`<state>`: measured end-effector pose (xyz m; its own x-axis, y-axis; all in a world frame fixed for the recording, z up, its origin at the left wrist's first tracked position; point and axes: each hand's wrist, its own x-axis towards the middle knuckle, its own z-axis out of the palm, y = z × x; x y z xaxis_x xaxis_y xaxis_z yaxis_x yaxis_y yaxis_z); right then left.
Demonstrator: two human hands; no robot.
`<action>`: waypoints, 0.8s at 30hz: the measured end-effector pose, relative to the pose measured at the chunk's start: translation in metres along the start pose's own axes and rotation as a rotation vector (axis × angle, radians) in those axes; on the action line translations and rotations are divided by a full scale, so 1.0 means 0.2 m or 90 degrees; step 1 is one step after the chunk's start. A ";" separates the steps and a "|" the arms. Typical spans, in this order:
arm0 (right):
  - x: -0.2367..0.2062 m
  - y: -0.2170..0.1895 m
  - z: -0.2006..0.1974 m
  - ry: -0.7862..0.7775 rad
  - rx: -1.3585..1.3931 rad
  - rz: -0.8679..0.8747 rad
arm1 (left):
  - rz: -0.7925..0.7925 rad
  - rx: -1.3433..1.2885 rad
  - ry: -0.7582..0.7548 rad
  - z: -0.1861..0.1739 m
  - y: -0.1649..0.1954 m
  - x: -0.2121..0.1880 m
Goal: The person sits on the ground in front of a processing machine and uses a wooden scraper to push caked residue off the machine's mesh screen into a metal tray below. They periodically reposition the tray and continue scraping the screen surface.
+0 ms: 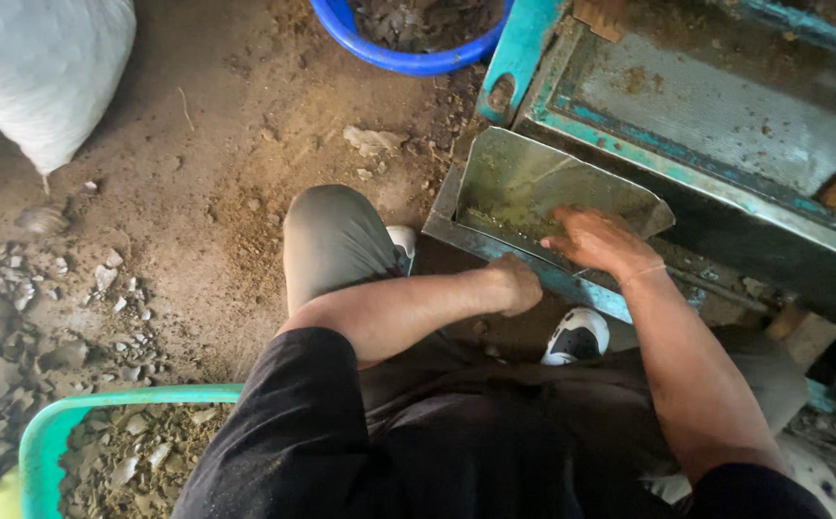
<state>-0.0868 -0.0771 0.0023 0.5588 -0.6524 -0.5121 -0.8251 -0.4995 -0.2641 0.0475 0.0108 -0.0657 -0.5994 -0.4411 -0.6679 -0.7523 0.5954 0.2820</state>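
Fingers (572, 234) on metal chute (533, 183)

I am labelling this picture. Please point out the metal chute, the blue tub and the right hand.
metal chute (524, 183), head view, on its bare sloping floor.
blue tub (360, 38), head view, on its rim.
right hand (596, 240), head view, on its back.

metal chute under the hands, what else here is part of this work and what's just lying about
In use: metal chute, right hand in its greenish powder, left hand at its front lip, teal machine.

Lying about: blue tub, green tub, white sack, grey flakes on the floor.
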 end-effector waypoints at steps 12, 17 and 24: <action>-0.06 0.03 0.04 0.051 0.019 -0.027 | -0.021 0.038 0.045 0.05 0.04 -0.03; -0.11 0.00 0.02 0.059 0.003 -0.037 | -0.005 0.058 0.037 0.05 0.06 -0.09; -0.19 -0.06 0.01 0.062 -0.010 -0.036 | -0.017 0.044 0.043 0.07 0.09 -0.16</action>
<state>-0.0984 -0.0455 0.0224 0.6110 -0.6748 -0.4139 -0.7907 -0.5456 -0.2777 0.0563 0.0455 -0.0497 -0.5983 -0.5002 -0.6260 -0.7491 0.6264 0.2155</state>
